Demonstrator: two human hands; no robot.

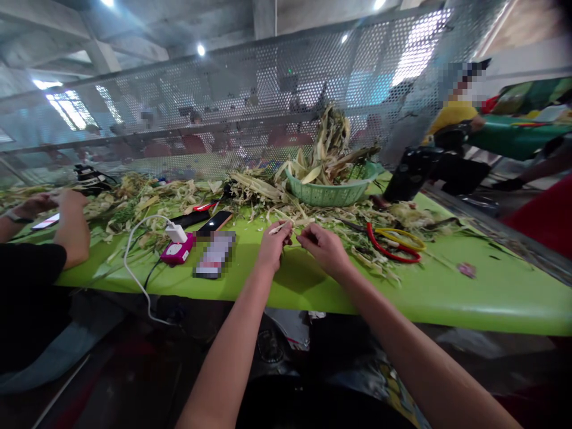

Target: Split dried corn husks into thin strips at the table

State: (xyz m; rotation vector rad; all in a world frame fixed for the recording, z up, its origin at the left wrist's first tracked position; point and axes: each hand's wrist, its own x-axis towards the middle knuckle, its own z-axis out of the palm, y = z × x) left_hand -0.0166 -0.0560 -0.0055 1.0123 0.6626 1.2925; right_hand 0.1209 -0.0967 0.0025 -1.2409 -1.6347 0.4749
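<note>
Above the green tabletop [304, 292], my left hand [273, 244] is closed around a pale strip of dry husk [280, 227]. My right hand [325, 245] is beside it, thumb and fingers pinched together; whatever they hold is too small to make out. A small gap separates the two hands. Just beyond them lie loose dry husks and shreds [268, 193]. Red-and-yellow-handled scissors [393, 243] rest to the right of my right hand, their blades partly among scraps.
A green basket [328, 193] heaped with dry husks stands behind my hands. On the left are a phone [215, 255], a darker phone [215, 223] and a magenta power block [177, 248] with a white plug and cable. A co-worker's arms [71, 226] are at far left. A perforated metal screen [232, 101] rises behind.
</note>
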